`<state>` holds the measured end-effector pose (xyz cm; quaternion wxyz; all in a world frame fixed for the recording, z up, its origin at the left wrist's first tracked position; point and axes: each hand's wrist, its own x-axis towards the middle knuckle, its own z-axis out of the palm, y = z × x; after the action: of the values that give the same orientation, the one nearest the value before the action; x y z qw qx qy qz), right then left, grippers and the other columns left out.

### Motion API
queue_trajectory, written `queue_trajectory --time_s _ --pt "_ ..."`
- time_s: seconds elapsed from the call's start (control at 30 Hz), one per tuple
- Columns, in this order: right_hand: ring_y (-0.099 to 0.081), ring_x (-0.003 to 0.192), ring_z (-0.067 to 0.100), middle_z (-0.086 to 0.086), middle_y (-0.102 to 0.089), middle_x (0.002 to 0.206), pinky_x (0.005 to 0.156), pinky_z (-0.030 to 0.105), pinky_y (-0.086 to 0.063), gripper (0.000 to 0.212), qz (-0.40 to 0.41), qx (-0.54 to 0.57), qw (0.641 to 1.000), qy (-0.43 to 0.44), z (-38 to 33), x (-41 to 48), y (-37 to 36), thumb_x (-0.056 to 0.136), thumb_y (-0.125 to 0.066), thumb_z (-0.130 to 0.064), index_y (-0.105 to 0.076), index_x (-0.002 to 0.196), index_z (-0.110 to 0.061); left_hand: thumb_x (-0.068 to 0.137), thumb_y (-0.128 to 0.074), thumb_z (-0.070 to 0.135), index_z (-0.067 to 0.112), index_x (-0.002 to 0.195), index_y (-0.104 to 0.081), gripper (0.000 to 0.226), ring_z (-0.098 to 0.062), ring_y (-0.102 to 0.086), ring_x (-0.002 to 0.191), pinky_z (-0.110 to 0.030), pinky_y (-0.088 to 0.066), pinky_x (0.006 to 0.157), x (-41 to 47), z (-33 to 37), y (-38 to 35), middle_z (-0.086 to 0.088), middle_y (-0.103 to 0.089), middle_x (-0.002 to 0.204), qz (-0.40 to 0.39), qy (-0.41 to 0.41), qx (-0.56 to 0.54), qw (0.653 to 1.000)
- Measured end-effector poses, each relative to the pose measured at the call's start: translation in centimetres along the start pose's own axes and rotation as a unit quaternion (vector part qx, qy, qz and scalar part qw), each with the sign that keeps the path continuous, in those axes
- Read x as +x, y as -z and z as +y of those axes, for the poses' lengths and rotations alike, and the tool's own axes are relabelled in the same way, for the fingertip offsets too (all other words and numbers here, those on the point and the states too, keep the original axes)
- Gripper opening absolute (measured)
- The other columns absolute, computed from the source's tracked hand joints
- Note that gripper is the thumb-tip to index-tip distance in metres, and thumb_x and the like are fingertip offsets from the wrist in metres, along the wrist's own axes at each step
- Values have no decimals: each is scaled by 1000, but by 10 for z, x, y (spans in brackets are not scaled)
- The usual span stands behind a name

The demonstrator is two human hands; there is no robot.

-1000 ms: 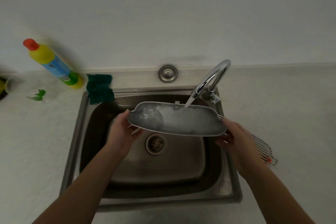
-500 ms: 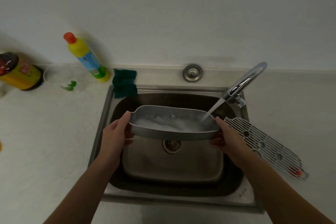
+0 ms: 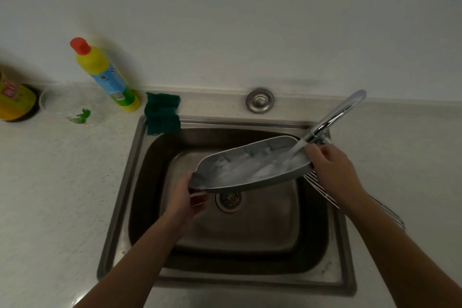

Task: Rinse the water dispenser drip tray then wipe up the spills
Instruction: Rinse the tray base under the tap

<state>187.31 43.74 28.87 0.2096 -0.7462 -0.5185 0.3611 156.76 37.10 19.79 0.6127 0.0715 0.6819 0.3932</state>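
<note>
The grey drip tray (image 3: 240, 170) hangs over the steel sink (image 3: 140, 182), tilted with its left end lower. My left hand (image 3: 187, 200) grips that lower left end from beneath. My right hand (image 3: 330, 167) holds the raised right end. Water runs from the chrome tap (image 3: 335, 115) into the tray's right side and foams inside it. The tray's white grille (image 3: 325, 192) lies on the counter to the right of the sink, partly hidden by my right arm.
A green scouring pad (image 3: 162, 115) lies on the sink's back left corner. A yellow detergent bottle (image 3: 107, 77) with a red cap, a clear tub (image 3: 72, 107) and a yellow jar (image 3: 15, 100) stand on the pale counter (image 3: 50, 195) at the left. The drain (image 3: 228, 199) sits under the tray.
The tray has tilted, its left end dropping and its right end rising towards the tap. The view has shifted a little to the left.
</note>
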Motion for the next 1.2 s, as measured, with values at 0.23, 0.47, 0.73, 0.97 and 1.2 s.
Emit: queue_trajectory --time_s 0.23,0.47,0.73,0.97,1.2 --pt "-71 76 6 -7 -68 98 59 24 -58 18 -1 70 998 -6 17 -35 -1 103 -52 -45 -56 117 -35 104 -53 32 14 97 -83 36 -23 -77 80 -35 -62 67 8 2 -16 -13 -80 97 -46 35 -114 992" --pt "-67 106 24 -3 -63 117 92 56 -59 47 -14 152 988 -35 20 -52 -10 103 -57 -24 -47 148 -33 108 -46 15 8 131 -66 31 -35 -66 124 -48 -55 104 12 1 -7 -20 -71 131 -37 -2 -148 988" --pt "-65 116 19 -2 -68 126 101 50 -56 38 29 155 987 -31 11 -56 -10 103 -56 -33 -60 140 -25 107 -54 20 25 137 -65 32 -27 -72 117 -45 -59 97 -1 2 -13 -8 -73 129 -27 -64 -82 994" --pt "-70 100 30 14 -71 110 81 44 -60 20 -86 216 948 -217 42 -32 -35 106 -49 -22 -69 109 -23 99 -65 32 33 129 -70 30 -19 -73 115 -37 -61 91 -41 46 8 1 -75 125 -21 -256 4 966" --pt "-73 93 28 11 -75 103 95 51 -57 20 -91 268 927 -248 33 -9 -44 103 -51 -32 -67 105 -19 106 -52 40 47 138 -58 34 3 -60 106 -25 -53 87 -37 31 25 4 -60 124 78 -358 253 895"
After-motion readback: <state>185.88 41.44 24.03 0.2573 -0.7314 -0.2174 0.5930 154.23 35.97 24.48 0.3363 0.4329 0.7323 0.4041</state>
